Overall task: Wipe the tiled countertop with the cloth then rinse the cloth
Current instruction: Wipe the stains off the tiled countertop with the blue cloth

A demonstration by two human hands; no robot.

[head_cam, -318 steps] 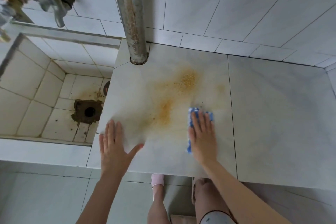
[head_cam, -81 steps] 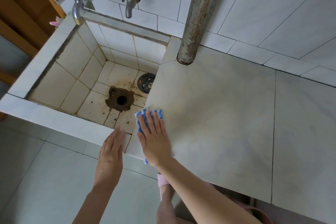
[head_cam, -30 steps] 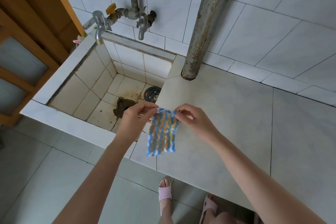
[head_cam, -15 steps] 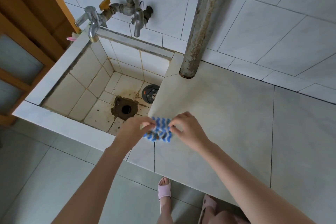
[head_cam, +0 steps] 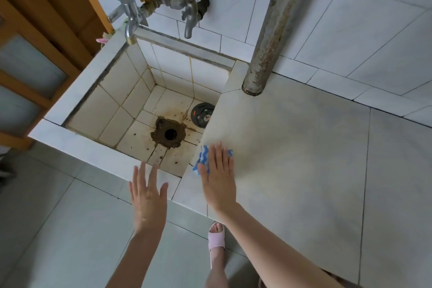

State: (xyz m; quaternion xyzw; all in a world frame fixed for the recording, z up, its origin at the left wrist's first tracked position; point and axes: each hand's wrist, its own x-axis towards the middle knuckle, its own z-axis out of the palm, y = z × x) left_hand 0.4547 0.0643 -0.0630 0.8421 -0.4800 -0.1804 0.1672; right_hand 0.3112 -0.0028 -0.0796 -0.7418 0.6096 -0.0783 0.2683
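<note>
**Two hands, one cloth at the table's left edge**

One blue-and-white cloth (head_cam: pixel 203 158) lies on the tiled table (head_cam: pixel 292 159) at its left edge, beside the sink (head_cam: pixel 93 147). The right hand (head_cam: pixel 218 177) presses it flat, fingers straight. The left hand (head_cam: pixel 147 196) hovers spread near the sink's front rim, holding nothing. Behind stand one chrome tap (head_cam: pixel 129 16), one grey tap (head_cam: pixel 190 18) and one rusty pipe (head_cam: pixel 273 30). Broad tile stretches to the right of the cloth.

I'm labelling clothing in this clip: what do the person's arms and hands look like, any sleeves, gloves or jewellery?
The left forearm and right forearm are bare to the picture's edge: no sleeves show. The left hand and right hand wear no gloves, and no ring, watch or bracelet is visible.
</note>
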